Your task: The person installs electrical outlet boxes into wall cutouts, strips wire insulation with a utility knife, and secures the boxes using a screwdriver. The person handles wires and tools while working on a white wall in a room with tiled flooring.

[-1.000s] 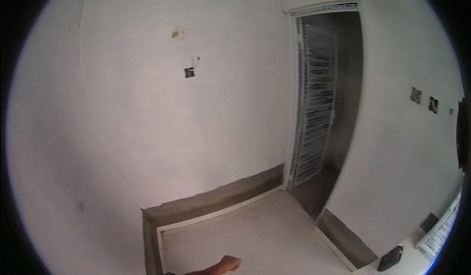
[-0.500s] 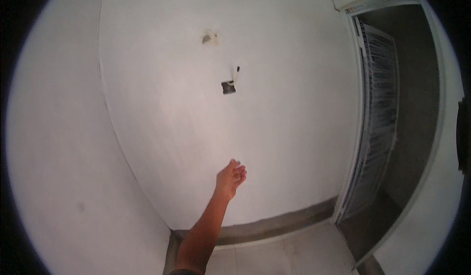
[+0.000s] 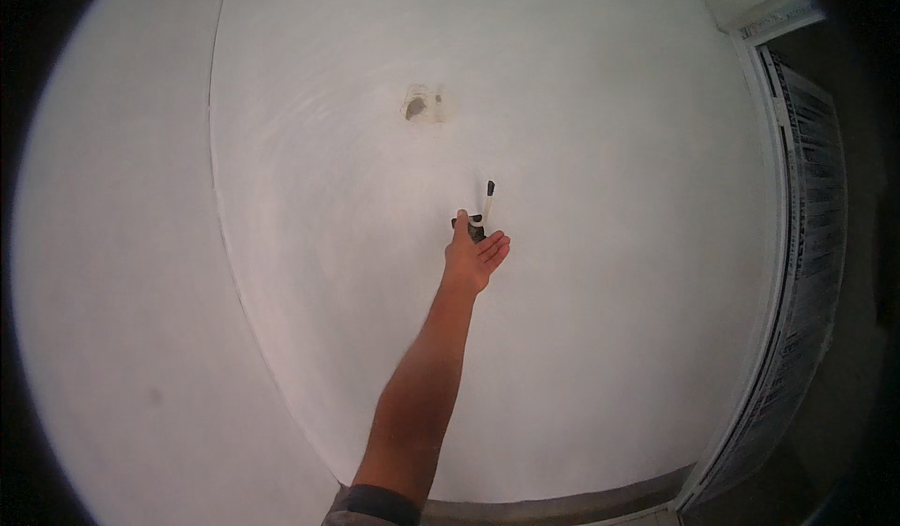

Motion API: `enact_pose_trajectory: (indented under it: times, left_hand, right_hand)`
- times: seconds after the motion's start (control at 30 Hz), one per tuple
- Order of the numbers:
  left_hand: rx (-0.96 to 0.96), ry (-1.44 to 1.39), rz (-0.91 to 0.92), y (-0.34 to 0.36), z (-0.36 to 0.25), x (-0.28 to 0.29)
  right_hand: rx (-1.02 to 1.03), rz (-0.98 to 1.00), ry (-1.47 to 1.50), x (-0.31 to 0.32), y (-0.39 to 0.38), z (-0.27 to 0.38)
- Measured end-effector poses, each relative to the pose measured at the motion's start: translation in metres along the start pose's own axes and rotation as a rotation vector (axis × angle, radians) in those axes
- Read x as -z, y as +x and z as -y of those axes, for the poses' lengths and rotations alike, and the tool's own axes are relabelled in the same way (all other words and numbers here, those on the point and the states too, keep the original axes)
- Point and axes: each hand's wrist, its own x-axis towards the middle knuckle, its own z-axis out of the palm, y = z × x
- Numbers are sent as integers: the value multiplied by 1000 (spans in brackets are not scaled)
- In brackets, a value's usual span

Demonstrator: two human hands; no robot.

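Reaching up the white wall (image 3: 581,338), the left hand (image 3: 476,256) has its fingers (image 3: 497,247) spread open, palm up. A dark wall box (image 3: 472,230) sits at the fingertips, a black-tipped white wire (image 3: 487,200) just above them.

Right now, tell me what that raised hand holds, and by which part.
Cannot be told: the hand reaches the small dark wall opening, fingers at its wire, grip unclear.

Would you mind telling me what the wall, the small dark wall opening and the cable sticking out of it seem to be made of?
Wall: likely plaster or skim coat, matt white, faint sweeping trowel marks.
Wall opening: dark recess, probably a plastic box; too small to tell.
Cable: white sheath, likely plastic, with a dark tip.
The hand reaches the opening, palm open.
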Motion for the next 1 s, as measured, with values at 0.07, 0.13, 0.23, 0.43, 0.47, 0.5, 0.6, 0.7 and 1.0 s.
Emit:
enact_pose_trajectory:
  times: [0.07,0.13,0.23,0.43,0.47,0.5,0.6,0.7,1.0]
  left_hand:
    - [26,-19,-7,18,-1,-4]
    - [30,-99,-57,30,1,-12]
    - [41,-192,-72,42,-3,-20]
    - [-34,-265,27,49,13,-21]
    - [-39,-286,27,47,16,-22]
    - [-30,-321,7,45,18,-25]
    - [-4,-438,-12,54,21,-25]
    - [12,-548,35,72,15,-12]
    - [-10,-166,228,63,25,57]
  right_hand:
    - [18,20,-16,-14,1,13]
    - [24,13,-28,-31,5,15]
    - [22,7,-11,-54,15,-1]
    - [77,67,198,-127,38,-19]
    - [28,38,134,-139,36,-5]
    - [-23,10,70,-150,33,3]
    - [58,16,31,-174,42,-5]
    - [-17,-9,-10,-203,25,33]
    - [39,5,-63,-188,44,59]
